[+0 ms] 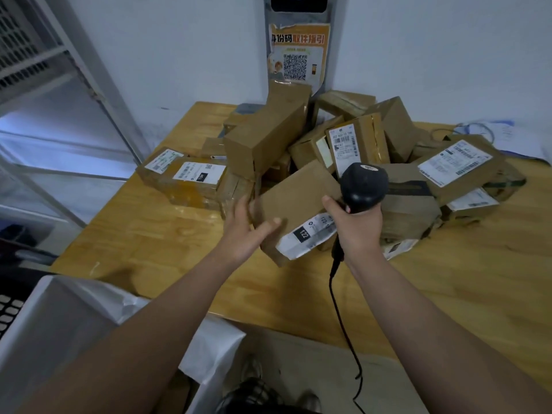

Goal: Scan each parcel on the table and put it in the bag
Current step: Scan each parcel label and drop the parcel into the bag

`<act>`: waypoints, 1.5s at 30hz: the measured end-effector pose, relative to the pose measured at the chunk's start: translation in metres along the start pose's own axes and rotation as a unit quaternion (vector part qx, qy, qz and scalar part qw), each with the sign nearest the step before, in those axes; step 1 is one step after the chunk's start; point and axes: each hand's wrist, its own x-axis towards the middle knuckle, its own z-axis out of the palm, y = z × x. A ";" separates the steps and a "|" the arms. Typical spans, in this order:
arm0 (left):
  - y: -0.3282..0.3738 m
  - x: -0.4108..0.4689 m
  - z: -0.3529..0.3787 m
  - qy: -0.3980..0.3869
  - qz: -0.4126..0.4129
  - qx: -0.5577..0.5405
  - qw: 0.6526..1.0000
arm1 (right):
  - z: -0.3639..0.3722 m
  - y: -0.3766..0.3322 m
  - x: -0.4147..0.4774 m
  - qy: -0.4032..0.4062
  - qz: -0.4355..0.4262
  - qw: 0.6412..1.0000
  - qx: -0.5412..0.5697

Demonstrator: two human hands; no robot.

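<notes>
**Brown card, white labels, one black scanner**

The pile of brown cardboard parcels runs from tan to dark brown, some faces banded with glossy amber tape. The tilted flat brown cardboard parcel bears a white paper label with a black square (white digits 122 inside it). Other labels are white with black barcode stripes. The rounded black plastic scanner has a black cable. The honey-yellow wooden table shows darker grain streaks. The white plastic bag is plain. The pale bluish-white wall carries an orange and white paper poster with a black QR pattern.
</notes>
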 end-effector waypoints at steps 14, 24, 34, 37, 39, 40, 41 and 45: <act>0.014 0.039 -0.008 -0.142 0.010 -0.162 0.977 | 0.007 -0.012 -0.012 -0.108 0.008 0.994 -0.005; 0.019 0.044 -0.008 -0.159 -0.049 -0.178 0.970 | 0.013 -0.008 -0.016 -0.084 0.013 0.996 -0.020; 0.013 0.047 -0.014 -0.185 -0.037 -0.193 0.963 | 0.020 -0.015 -0.018 -0.034 0.062 0.997 0.012; 0.012 0.052 -0.020 -0.194 -0.053 -0.191 0.961 | 0.018 -0.015 -0.016 -0.050 0.076 0.996 0.007; 0.012 0.052 -0.023 -0.203 -0.061 -0.179 0.961 | 0.019 -0.014 -0.014 -0.066 0.084 0.994 -0.009; 0.011 0.053 -0.024 -0.202 -0.067 -0.176 0.961 | 0.020 -0.014 -0.014 -0.068 0.081 0.994 -0.027; 0.010 0.054 -0.025 -0.196 -0.072 -0.174 0.962 | 0.020 -0.013 -0.013 -0.060 0.069 0.994 -0.053; 0.002 0.060 -0.027 -0.139 -0.083 -0.192 0.968 | 0.009 -0.021 -0.021 -0.092 0.024 0.986 -0.135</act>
